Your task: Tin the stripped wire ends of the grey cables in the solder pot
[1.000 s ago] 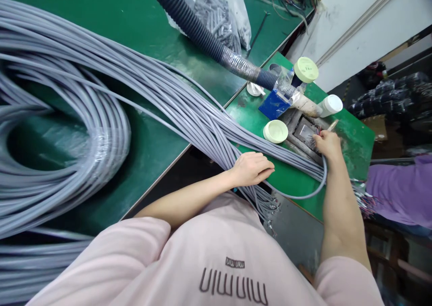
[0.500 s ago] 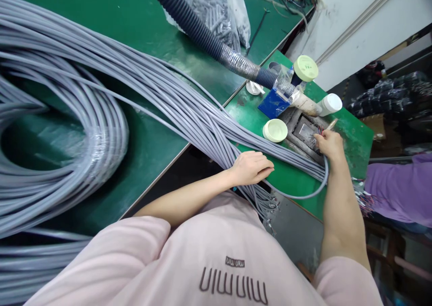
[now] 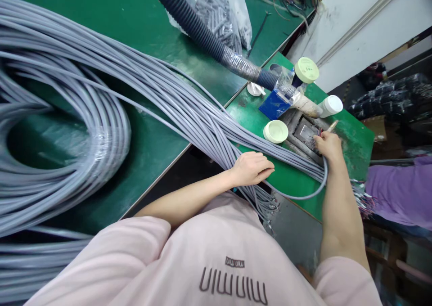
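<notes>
My right hand [image 3: 329,146] pinches the end of a grey cable [image 3: 312,197], with thin coloured wires at the fingertips, over a square metal pot [image 3: 306,134] set in a dark, crusted frame. The cable loops down and back to the left below the hand. My left hand [image 3: 251,168] rests on the bundle of grey cables [image 3: 202,117], its fingers together and curled; what lies under them is hidden. Beside the pot stands an open pale green tub [image 3: 276,131]. A hose end with a blue piece [image 3: 274,104] lies behind the pot.
Large grey cable coils [image 3: 104,148] cover the left of the green table [image 3: 141,0]. A ribbed hose [image 3: 192,20] crosses above, near a clear bag [image 3: 219,13] of grey pieces. A lidded jar [image 3: 306,69] and white cup [image 3: 332,104] stand behind. A person in purple [image 3: 401,189] is at right.
</notes>
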Available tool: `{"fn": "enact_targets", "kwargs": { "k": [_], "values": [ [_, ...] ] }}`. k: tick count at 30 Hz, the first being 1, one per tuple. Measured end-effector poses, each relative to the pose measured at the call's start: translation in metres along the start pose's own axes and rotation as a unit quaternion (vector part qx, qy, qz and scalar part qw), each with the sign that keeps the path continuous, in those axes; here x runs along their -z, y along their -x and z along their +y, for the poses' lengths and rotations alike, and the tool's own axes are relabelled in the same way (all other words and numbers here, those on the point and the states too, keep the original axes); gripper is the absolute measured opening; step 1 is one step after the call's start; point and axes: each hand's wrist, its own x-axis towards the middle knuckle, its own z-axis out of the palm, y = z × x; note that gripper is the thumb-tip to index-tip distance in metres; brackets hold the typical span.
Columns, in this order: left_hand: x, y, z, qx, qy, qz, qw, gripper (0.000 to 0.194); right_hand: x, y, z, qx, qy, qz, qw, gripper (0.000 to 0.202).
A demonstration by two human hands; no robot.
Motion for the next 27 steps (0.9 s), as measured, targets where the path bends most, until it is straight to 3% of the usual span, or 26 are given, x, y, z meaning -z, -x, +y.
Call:
{"fn": "enact_targets", "kwargs": {
  "k": [5, 8, 10, 12, 13, 15, 17, 19, 23, 27],
  "values": [
    [0.001, 0.001, -0.001, 0.004, 0.012, -0.001, 1.000, 0.018, 0.018, 0.035, -0.013, -0.028, -0.192, 0.023, 0.981, 0.027],
    [0.004, -0.001, 0.001, 0.022, 0.052, -0.009, 0.998, 0.019, 0.031, 0.077, -0.034, -0.033, -0.378, -0.003, 0.925, 0.029],
    [0.004, -0.004, 0.006, 0.071, 0.120, -0.009, 0.990, 0.019, 0.035, 0.108, -0.052, -0.015, -0.474, -0.016, 0.880, 0.027],
    [0.002, -0.009, 0.015, 0.168, 0.238, 0.006, 0.957, 0.020, 0.035, 0.136, -0.073, -0.002, -0.546, -0.015, 0.837, 0.023],
    [-0.001, -0.012, 0.021, 0.225, 0.311, 0.019, 0.923, 0.022, 0.033, 0.148, -0.083, 0.001, -0.574, -0.019, 0.819, 0.022],
    [-0.008, -0.018, 0.034, 0.315, 0.463, 0.037, 0.828, 0.032, 0.027, 0.168, -0.101, 0.004, -0.615, -0.032, 0.788, 0.021],
    [-0.015, -0.022, 0.045, 0.353, 0.569, 0.054, 0.741, 0.040, 0.020, 0.181, -0.115, 0.006, -0.641, -0.039, 0.767, 0.022],
    [-0.020, -0.024, 0.054, 0.369, 0.612, 0.085, 0.694, 0.038, 0.014, 0.189, -0.126, 0.007, -0.662, -0.035, 0.749, 0.024],
    [-0.023, -0.024, 0.064, 0.358, 0.631, 0.126, 0.676, 0.028, 0.007, 0.196, -0.135, 0.008, -0.703, -0.018, 0.711, 0.025],
    [-0.024, -0.024, 0.067, 0.334, 0.636, 0.126, 0.684, 0.023, 0.005, 0.200, -0.135, 0.003, -0.714, -0.026, 0.700, 0.027]
  ]
}}
